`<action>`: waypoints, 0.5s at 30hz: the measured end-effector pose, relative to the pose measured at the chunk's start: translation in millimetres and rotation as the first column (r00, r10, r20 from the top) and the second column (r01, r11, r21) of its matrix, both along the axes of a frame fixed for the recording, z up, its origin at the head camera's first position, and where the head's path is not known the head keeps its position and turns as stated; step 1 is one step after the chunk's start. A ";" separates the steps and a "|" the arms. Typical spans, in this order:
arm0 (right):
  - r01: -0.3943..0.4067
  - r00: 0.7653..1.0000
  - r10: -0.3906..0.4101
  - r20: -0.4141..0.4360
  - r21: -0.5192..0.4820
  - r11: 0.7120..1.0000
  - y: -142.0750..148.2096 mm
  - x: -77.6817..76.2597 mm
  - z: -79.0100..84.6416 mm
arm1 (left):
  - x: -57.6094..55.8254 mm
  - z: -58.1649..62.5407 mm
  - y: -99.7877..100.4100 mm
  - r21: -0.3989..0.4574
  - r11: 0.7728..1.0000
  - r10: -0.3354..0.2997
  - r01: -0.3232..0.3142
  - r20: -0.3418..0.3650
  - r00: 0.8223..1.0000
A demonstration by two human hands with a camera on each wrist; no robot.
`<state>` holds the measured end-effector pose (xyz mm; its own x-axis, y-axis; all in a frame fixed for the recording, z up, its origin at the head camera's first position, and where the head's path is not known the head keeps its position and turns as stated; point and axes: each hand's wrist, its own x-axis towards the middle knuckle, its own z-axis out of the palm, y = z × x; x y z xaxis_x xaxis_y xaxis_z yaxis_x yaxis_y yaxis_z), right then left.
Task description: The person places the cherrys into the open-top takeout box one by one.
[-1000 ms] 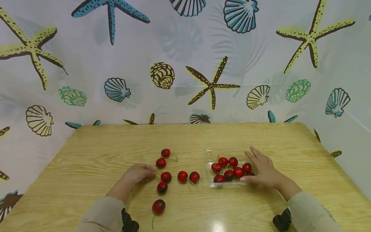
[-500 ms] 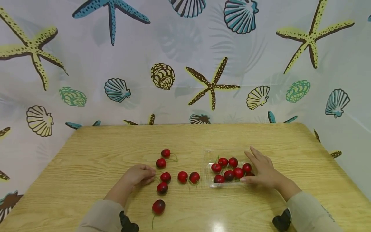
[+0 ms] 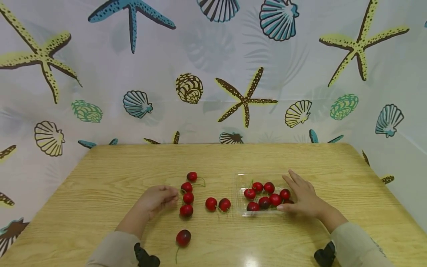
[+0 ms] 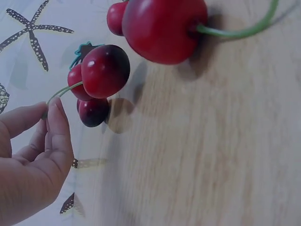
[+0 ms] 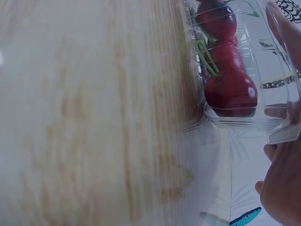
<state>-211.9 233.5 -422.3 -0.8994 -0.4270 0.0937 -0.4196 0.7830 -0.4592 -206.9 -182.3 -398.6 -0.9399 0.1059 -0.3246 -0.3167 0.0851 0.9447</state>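
Pale fabric backdrop [image 3: 160, 74], printed with starfish and shells in teal, yellow and brown, hung behind a light, wood-grained worktop [image 3: 140, 163]. Over the last half second, a pair of glossy, round red cherries [image 3: 186, 211] had shifted farther across the scene, closing on a similar red cherry [image 3: 186, 187] beyond and widening the gap to a lone dark-red cherry [image 3: 183, 238] on the near side. The left hand [image 3: 157, 202] had shifted slightly far and left with them, thumb and fingertips pinching their thin green stems [image 4: 73, 86]. That suggested the work in hand lay with this pair; whether it was raised or only slid could not be told. Of the two hands, the right [image 3: 303, 198] stayed put, fingers extended and spread at the right end of a clear, shallow plastic tray [image 3: 241, 185], thumb by its near side, not visibly closed around it. The tray and its heap of shiny red cherries [image 3: 275, 199] had likewise kept their place.

Fine ridges ran around the tray's thin, see-through walls, and its corners were rounded. Between tray and left hand sat two plump red cherries [image 3: 211, 204] side by side. Skins shaded from bright red to near-black, smooth enough to catch highlights.
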 end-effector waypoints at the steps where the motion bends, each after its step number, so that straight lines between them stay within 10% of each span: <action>1: 0.000 1.000 0.000 0.001 -0.004 1.000 0.1 0.0 -0.1 | 0.1 1.1 0.5 0.008 1.000 -0.002 0.002 -0.008 1.000; 15: 0.005 1.000 -0.004 0.013 -0.022 1.000 0.4 0.5 -0.4 | -5.2 12.8 25.2 0.088 0.995 -0.033 0.041 -0.090 0.995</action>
